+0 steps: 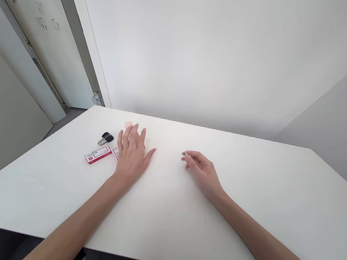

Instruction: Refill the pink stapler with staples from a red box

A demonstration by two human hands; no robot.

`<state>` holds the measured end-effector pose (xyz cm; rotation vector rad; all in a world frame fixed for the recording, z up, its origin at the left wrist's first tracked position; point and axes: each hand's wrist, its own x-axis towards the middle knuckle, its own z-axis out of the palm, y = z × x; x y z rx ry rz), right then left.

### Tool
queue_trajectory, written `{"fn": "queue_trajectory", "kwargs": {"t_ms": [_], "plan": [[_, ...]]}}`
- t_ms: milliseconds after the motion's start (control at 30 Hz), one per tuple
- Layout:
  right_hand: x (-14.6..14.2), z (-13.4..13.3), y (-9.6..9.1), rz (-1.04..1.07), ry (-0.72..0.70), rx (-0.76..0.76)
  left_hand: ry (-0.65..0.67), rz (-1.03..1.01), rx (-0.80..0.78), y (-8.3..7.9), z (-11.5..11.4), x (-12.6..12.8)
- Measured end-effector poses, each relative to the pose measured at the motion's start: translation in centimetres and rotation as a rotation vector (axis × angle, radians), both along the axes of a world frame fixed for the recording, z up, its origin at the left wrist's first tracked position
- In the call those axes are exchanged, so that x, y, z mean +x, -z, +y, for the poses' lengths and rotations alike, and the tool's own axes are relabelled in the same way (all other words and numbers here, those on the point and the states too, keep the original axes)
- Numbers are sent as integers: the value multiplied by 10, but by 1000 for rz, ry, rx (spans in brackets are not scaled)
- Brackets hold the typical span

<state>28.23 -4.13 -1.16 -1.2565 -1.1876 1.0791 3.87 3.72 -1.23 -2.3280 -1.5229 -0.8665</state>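
My left hand (131, 154) is spread, palm down, over the left part of the white table (160, 215). Its fingers partly cover a second red-and-white packet (115, 152) and the edge of a pale pink round piece (128, 125). Just left of it lies a flat red-and-white packet (98, 155). Behind that packet is a small item with black ends and silver metal parts (106, 138), its kind unclear. Right of the middle, my right hand (202, 171) pinches thumb and forefinger together. A tiny pale greyish bit shows between these fingertips, too small to name.
A white wall (204, 56) rises behind the table's far edge. Beyond the table's left side are a pale panel (46, 20) with worn marks and the floor (70, 116). Small dark specks lie on the tabletop in front of my hands.
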Motion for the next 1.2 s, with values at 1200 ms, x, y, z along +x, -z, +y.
{"fn": "queue_trajectory", "kwargs": {"t_ms": [1200], "plan": [[-7,-14,0,-104,-518,94,294,-56,-167,-3,-99,-54]]}}
